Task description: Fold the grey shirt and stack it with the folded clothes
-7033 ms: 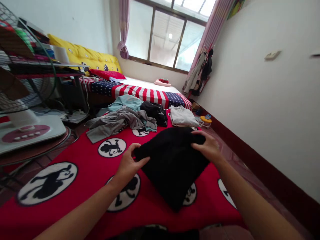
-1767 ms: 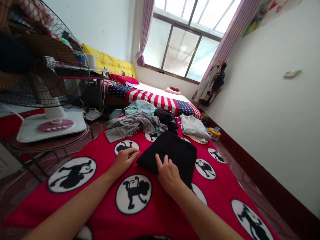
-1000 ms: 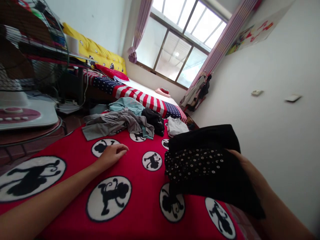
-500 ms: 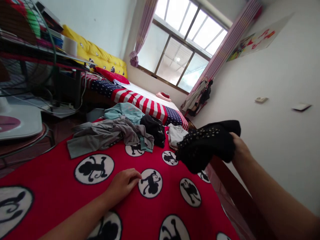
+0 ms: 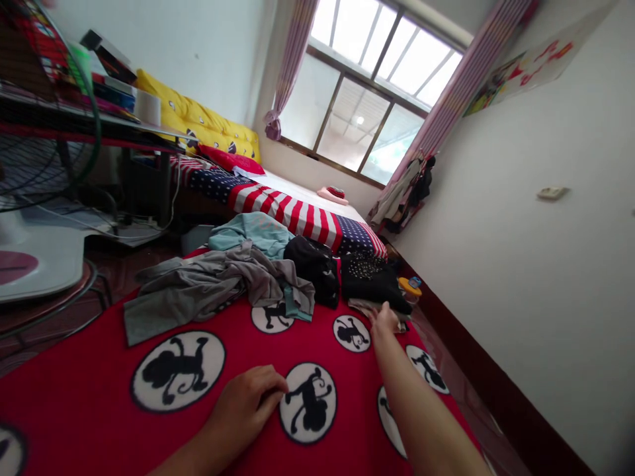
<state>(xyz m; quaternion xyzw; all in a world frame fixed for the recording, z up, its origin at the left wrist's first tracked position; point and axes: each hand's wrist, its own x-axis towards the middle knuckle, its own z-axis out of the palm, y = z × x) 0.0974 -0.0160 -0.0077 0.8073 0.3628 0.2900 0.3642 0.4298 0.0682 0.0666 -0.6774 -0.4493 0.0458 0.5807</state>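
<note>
My left hand (image 5: 253, 400) rests on the red blanket (image 5: 223, 354) with nothing in it, its fingers loosely bent and the thumb a little apart. At the near edge of a small stack, my right hand (image 5: 385, 319) touches the folded clothes, fingers apart. On top of that stack lies a black garment with pale dots (image 5: 372, 281). Beneath it the edge of a light greyish garment (image 5: 361, 305) shows. Left of the stack is a bunched black garment (image 5: 312, 268). Beside that lie a rumpled grey garment (image 5: 213, 274) and a light blue one (image 5: 253, 231).
A yellow-lidded container (image 5: 409, 287) stands just past the stack. Behind is a bed with a stars-and-stripes cover (image 5: 297, 215). On the left are a white and pink seat (image 5: 40, 258) and a fan guard (image 5: 49, 152). The wall (image 5: 546, 264) rises on the right.
My right hand has brought the black dotted garment down from the air on the right and laid it on the light folded garment. My left hand stays on the blanket.
</note>
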